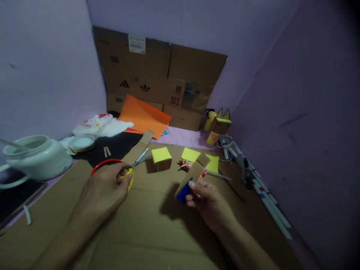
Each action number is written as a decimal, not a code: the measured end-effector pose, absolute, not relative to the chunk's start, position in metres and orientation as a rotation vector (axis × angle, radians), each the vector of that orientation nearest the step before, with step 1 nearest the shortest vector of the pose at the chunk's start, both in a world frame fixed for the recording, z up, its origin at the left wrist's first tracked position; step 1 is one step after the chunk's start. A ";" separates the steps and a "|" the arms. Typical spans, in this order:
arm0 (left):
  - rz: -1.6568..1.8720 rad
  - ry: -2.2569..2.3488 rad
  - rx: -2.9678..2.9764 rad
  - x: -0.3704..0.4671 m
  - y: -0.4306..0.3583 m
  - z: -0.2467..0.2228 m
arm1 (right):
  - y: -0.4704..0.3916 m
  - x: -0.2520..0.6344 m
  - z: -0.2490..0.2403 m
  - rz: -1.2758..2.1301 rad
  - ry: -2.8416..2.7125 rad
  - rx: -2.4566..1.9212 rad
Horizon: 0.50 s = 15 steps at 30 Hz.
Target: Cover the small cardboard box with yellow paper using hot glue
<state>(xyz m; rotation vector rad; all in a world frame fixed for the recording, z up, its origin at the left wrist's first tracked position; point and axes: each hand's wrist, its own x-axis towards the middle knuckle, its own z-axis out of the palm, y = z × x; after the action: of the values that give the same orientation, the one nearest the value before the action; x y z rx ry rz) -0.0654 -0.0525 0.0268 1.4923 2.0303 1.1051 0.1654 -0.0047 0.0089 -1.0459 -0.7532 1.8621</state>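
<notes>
Right hand point(207, 201): fingers clamped on cardboard strip point(193, 171), blue end, likely leaving bare end free. Left hand point(108, 186): clamped round scissors point(140, 157) handles.

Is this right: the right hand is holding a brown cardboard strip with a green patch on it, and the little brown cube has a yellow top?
Not quite: the patch on the flat brown cardboard strip is blue, as the head view shows. The right hand does hold it, and the little brown cube has a yellow top.
</notes>
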 end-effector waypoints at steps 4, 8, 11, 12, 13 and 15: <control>0.772 1.658 1.476 -0.018 -0.054 0.035 | -0.008 0.164 0.008 1.860 -0.774 -1.040; 0.784 1.385 1.406 0.011 -0.046 0.028 | -0.010 0.163 0.006 1.886 -0.818 -1.032; 0.870 1.461 1.342 0.014 -0.044 0.022 | -0.012 0.162 0.004 1.875 -0.854 -1.002; 0.899 1.463 1.331 0.014 -0.044 0.021 | -0.012 0.162 0.003 1.861 -0.873 -0.990; 0.925 1.450 1.322 0.013 -0.045 0.021 | -0.012 0.162 0.003 1.845 -0.904 -0.977; 0.973 1.423 1.302 0.011 -0.046 0.020 | -0.014 0.162 0.001 1.810 -0.996 -0.940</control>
<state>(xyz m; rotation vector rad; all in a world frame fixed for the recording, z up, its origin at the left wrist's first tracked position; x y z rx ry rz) 0.0110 -0.0460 0.0201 1.3015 1.4229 0.9725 0.1621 -0.0136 0.0013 -0.9400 -0.9964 1.8098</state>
